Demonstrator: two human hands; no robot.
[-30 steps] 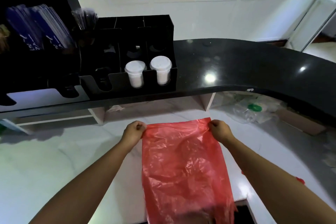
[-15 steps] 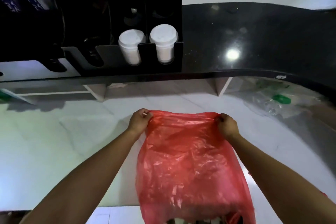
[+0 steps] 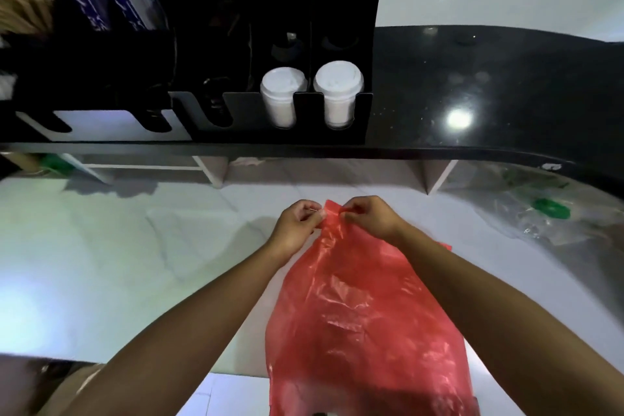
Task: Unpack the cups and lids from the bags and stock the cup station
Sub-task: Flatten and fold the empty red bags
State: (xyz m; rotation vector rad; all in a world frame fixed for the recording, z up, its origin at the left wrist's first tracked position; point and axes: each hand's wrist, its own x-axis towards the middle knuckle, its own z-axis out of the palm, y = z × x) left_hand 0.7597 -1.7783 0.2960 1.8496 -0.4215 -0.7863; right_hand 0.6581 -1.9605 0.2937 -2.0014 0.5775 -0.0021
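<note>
Both hands pinch the top edge of a red plastic bag, left hand and right hand close together, the bag hanging down between the forearms. Beyond the hands, on the black counter, a black cup holder carries two white lidded cups side by side.

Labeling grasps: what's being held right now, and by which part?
Both hands, left hand and right hand, pinch the red plastic bag at its top edge, close together; the bag hangs below.
</note>
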